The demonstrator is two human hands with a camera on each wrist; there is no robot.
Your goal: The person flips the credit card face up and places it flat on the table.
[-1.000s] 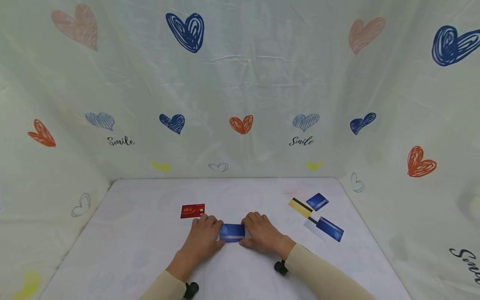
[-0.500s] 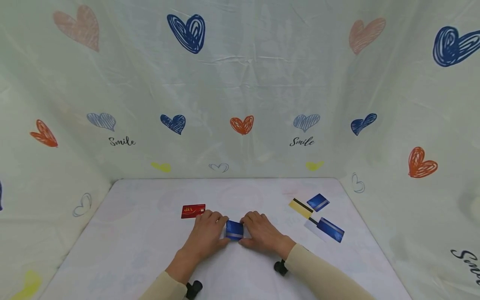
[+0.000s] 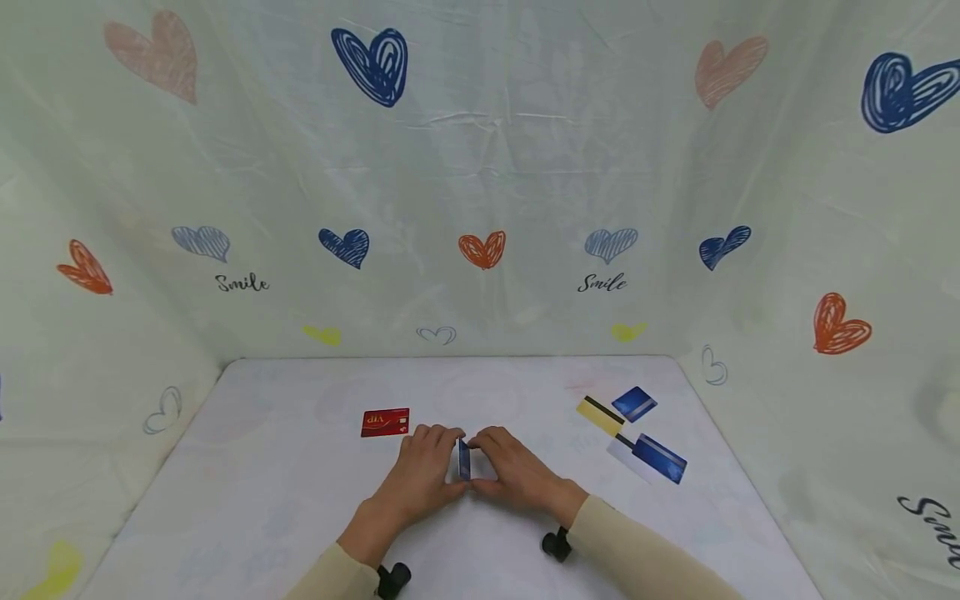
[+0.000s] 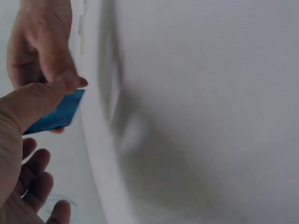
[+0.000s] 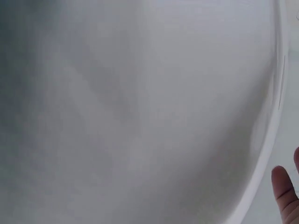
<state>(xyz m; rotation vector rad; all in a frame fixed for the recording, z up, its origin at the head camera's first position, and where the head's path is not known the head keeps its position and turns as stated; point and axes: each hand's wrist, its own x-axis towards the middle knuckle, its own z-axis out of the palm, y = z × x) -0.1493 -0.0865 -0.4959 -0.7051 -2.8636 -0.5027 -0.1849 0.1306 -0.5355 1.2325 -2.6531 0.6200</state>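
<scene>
In the head view, a held blue card (image 3: 464, 460) is seen nearly edge-on as a narrow rigid strip, pinched at its left by the left hand (image 3: 422, 468) and at its right by the right hand (image 3: 517, 468). To its left and farther off, a flat, rectangular red card (image 3: 386, 422), lettered in gold, is laid on the smooth white tabletop (image 3: 247, 492). Well to its right are scattered a yellow card (image 3: 598, 417) with a dark stripe, a glossy blue card (image 3: 635, 404), and a striped blue card (image 3: 660, 459) overlapping a pale card (image 3: 630, 464). Behind it, a creased, faintly shiny curtain (image 3: 420, 167) is hung, printed with scribbled hearts.

In the left wrist view, its sheen and straight edges are shown, with both thumbs pressed on it; the left hand's other fingers are loosely bent beneath it.

In the right wrist view, a blurred pale surface and right-hand fingertips (image 5: 283, 183) are shown; the grip cannot be told there.
</scene>
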